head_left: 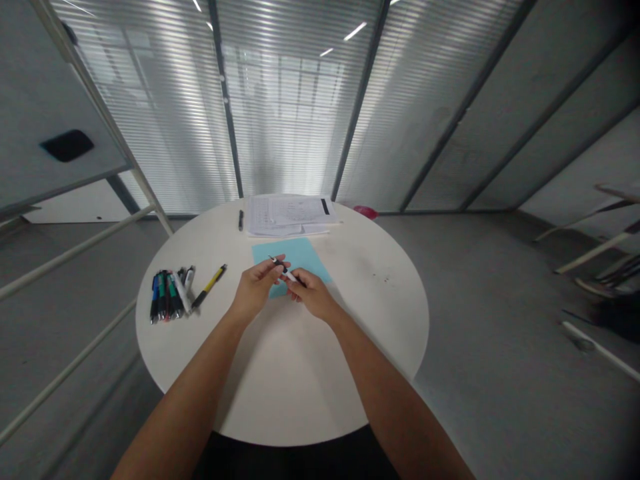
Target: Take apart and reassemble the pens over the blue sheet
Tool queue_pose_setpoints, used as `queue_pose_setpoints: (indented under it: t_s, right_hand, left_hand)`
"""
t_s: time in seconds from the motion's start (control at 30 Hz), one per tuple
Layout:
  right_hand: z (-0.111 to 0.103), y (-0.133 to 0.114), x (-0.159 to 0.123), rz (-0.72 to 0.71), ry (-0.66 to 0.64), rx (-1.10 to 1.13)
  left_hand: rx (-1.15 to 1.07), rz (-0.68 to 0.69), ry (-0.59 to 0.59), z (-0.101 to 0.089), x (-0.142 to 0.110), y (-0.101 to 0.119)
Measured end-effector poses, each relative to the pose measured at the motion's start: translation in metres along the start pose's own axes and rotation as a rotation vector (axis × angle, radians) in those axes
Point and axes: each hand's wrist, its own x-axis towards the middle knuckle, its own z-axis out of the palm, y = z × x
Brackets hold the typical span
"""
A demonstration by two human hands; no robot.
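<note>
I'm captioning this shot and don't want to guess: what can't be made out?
In the head view:
Held pen: partly covered by fingers of the left hand and right hand.
Blue sheet: partly hidden behind both hands.
Papers: print too small and blurred to read.
Dark object: cut off by the right edge, blurred.

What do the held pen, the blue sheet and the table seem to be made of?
Pen: probably plastic, by its plain white and black parts; gloss unclear.
Blue sheet: likely matte paper, thin, flat, evenly coloured.
Table: perhaps laminate, satin white, with soft shadows.
</note>
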Motion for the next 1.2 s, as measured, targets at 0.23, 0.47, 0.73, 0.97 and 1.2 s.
queue_pose_setpoints:
  t_s: [0.23,0.47,0.73,0.97,1.2]
  right_hand:
    - [-0.01,0.006,0.009,0.018,0.201,0.057]
    - [-0.024,0.014,0.01,0.008,0.379,-0.349]
    - [-0.022,0.016,0.013,0.061,0.231,-0.8]
    - [-0.022,0.016,0.014,0.0,0.138,-0.906]
    - [-0.02,0.021,0.015,-0.012,0.098,-0.975]
  left_hand:
    - [0.554,0.271,0.11,-0.028,0.007,-0.009]
    - [0.809,0.225,0.067,-0.047,0.014,-0.022]
    - [0.957,0.116,-0.01,-0.04,0.013,-0.029]
    - [1.017,0.077,-0.017,-0.037,0.014,-0.033]
    - [1.044,0.063,-0.018,-0.035,0.015,-0.037]
